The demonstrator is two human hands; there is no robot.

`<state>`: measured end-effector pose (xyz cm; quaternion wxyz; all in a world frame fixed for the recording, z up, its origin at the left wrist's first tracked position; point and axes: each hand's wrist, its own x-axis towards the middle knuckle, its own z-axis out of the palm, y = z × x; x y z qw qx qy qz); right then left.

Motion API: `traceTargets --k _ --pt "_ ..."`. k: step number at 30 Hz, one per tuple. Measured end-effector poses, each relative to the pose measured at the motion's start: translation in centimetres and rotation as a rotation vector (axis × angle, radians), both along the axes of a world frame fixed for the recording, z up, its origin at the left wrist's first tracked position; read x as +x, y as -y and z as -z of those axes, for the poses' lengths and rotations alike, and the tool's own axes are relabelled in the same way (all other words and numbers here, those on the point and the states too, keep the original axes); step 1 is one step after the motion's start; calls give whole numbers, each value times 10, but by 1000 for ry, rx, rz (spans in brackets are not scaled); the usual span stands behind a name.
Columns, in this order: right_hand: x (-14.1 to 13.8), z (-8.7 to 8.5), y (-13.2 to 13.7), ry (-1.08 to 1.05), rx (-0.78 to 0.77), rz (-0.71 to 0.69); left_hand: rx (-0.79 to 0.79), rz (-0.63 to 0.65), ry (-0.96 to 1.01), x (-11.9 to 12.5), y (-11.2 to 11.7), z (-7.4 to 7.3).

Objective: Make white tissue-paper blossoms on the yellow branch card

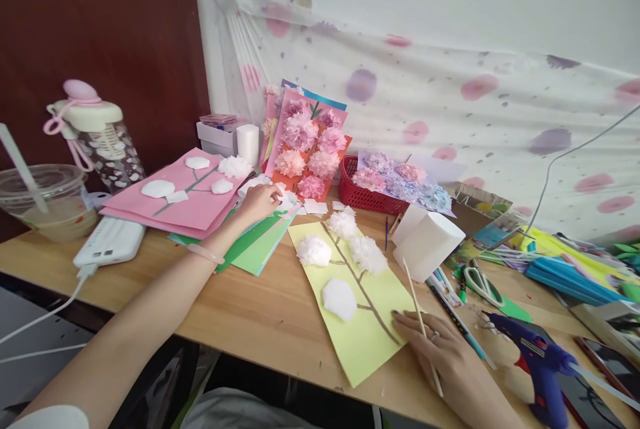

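My left hand (pixel 259 202) reaches out to the far middle of the table, fingers pinched on a white tissue piece (pixel 289 198) beside the pink card stack. My right hand (pixel 440 352) rests with fingertips on the lower right edge of a yellow card (pixel 367 336) and holds a thin wooden stick (pixel 421 324) between its fingers. The yellow card carries a brown drawn branch with several white tissue puffs (pixel 340 298). A pink card (pixel 180 199) with white puffs lies to the left on green sheets (pixel 260 242).
A blue glue gun (pixel 543 366) lies at the right front. A white tissue roll (pixel 430 246), scissors (pixel 483 284), pens, a red basket (pixel 363 196), a flower card (pixel 307 149), a water bottle (pixel 97 132), a plastic cup (pixel 47 202) and a white power bank (pixel 110 240) stand around.
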<state>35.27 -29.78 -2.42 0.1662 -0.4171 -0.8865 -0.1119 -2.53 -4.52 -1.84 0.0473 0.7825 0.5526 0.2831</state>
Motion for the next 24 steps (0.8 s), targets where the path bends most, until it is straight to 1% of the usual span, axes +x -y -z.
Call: traceTargets --k 2,3,6,10,16,18,20,22,24 --pt "5 5 -5 -56 9 69 -8 -20 -37 3 0 4" --pt "6 7 -6 -86 12 82 -5 -37 -55 5 0 5" --pt "6 12 -5 -120 -5 105 17 -94 -104 9 0 6" --pt "2 13 0 -120 -13 116 27 -160 -165 10 -2 6" --pt "-5 11 8 -152 -15 73 13 -139 -243 11 -5 11" --pt "-6 11 12 -166 -18 54 10 -127 -180 12 -5 11" --pt "-7 11 15 -181 -24 33 15 -107 -19 11 -5 9" --pt "-7 9 17 -206 -15 21 24 -79 128 9 -3 3" --pt "-7 8 18 -246 21 21 31 -53 191 7 -1 -5"
